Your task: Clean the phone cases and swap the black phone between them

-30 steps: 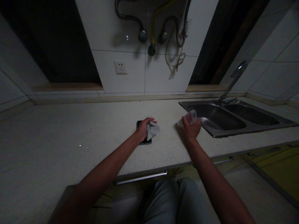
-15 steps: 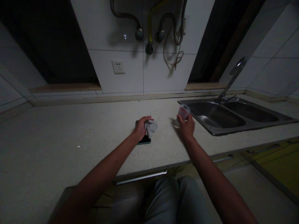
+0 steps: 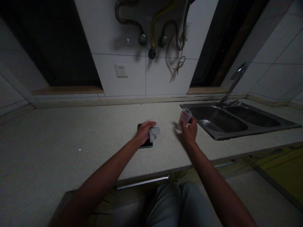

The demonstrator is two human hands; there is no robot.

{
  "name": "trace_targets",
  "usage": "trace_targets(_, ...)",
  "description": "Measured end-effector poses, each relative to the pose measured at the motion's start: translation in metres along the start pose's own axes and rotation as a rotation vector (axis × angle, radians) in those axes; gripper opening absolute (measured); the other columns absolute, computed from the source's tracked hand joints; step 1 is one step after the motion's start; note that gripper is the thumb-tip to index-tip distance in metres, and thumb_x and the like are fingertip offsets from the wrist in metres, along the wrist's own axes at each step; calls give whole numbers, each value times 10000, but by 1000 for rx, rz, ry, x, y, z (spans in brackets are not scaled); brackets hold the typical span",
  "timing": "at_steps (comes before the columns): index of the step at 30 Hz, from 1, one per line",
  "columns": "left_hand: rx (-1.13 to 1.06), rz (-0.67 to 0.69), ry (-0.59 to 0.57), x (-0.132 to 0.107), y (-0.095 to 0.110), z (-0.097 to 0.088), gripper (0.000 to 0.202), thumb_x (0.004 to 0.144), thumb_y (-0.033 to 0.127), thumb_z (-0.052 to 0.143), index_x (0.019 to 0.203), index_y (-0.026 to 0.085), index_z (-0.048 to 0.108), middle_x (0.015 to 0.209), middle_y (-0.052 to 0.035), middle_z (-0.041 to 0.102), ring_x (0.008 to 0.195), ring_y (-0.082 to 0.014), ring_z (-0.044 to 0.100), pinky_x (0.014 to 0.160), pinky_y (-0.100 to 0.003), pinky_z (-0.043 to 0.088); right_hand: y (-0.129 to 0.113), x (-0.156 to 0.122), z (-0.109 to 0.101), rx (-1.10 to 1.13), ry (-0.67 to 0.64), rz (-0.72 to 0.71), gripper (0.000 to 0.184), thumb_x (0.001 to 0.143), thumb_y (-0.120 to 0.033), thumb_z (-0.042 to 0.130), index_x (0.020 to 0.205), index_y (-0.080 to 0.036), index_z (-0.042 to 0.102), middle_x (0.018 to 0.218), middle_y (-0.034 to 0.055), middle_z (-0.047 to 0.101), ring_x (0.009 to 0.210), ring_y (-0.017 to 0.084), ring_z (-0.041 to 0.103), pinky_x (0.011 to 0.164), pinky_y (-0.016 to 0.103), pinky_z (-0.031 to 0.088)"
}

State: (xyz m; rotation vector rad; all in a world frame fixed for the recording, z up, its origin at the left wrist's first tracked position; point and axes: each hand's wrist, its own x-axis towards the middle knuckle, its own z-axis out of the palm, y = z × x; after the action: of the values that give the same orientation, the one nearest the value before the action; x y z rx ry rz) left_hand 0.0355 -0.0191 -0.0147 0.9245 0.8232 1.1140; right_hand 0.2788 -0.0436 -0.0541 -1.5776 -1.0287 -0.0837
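My left hand (image 3: 144,132) presses a crumpled white cloth (image 3: 154,132) against a dark phone (image 3: 146,143) that lies flat on the pale countertop (image 3: 71,138). The hand covers most of the phone. My right hand (image 3: 190,131) is closed round a small clear bottle with a red label (image 3: 185,116), held upright just above the counter, a short way left of the sink (image 3: 213,134).
A steel double sink with a tall tap (image 3: 233,83) takes up the right of the counter. A wall socket (image 3: 121,70) and hanging hoses and pipes (image 3: 163,34) are on the tiled wall behind. A drawer handle (image 3: 142,182) runs under the counter edge.
My right hand has drawn the bottle left, away from the sink rim, and turned it upright. My left hand has kept the cloth on the phone with slight shifts.
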Motion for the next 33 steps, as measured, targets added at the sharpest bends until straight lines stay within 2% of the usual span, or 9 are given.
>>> trace_targets(6,48,-36,-30,0,-4,-2,131,655,172,765,762,137,700,729,-39,657,598,-116,577,531,-225,444,-3,-2,0,34,53,-3,426,780,-483,592,1084,-193,524,1026,93,615,916,239,557,823,396,444)
trace_targets(12,46,-10,-53,1,-6,-2,112,656,153,785,745,128,721,756,-45,680,668,-108,596,644,-225,461,-20,-7,-9,130,260,-60,378,808,-442,577,1084,-188,535,949,54,586,799,196,544,762,347,451)
trace_targets(14,28,-38,-77,-1,-6,0,113,665,165,789,743,129,716,789,-56,686,710,-122,617,694,-242,479,-26,-13,-12,188,245,-97,326,839,-457,554,1025,-190,564,872,29,586,746,178,538,728,326,454)
trace_targets(16,9,-78,-130,-5,-4,1,134,679,182,788,779,131,715,827,-70,693,753,-144,638,739,-269,498,-33,-20,-12,250,89,-126,323,866,-493,531,952,-189,598,819,24,603,727,177,554,709,321,462)
trace_targets(22,-33,-174,-356,-20,-1,7,415,668,169,799,1066,159,682,1057,-116,708,890,-191,681,804,-320,525,-53,-45,-4,509,-746,-24,469,830,-547,619,1145,-203,667,1022,77,722,808,208,659,697,335,526)
trace_targets(24,-1,-166,-384,-22,-3,8,493,658,179,810,1123,175,649,1180,-134,674,913,-196,681,781,-317,530,-55,-47,-3,516,-844,-21,457,777,-517,696,1107,-201,701,1021,72,740,858,227,672,743,352,534)
trace_targets(26,92,-121,-372,-22,-5,9,549,666,201,805,1181,193,616,1291,-149,612,864,-183,678,730,-316,535,-54,-44,-4,468,-777,-3,410,751,-500,721,1011,-183,731,915,61,745,810,227,666,718,345,527)
trace_targets(29,380,61,-274,-19,-4,5,534,742,228,732,1254,226,581,1394,-147,522,796,-169,667,717,-344,540,-44,-35,-8,335,-481,34,353,792,-503,646,863,-168,733,804,54,720,746,227,644,688,347,509)
trace_targets(33,1105,439,-62,-16,8,-9,411,855,193,576,1265,195,584,1305,-151,573,1149,-277,585,1008,-396,438,-36,-27,-14,91,-152,-125,323,815,-462,592,901,-177,717,909,83,711,831,248,642,803,392,503)
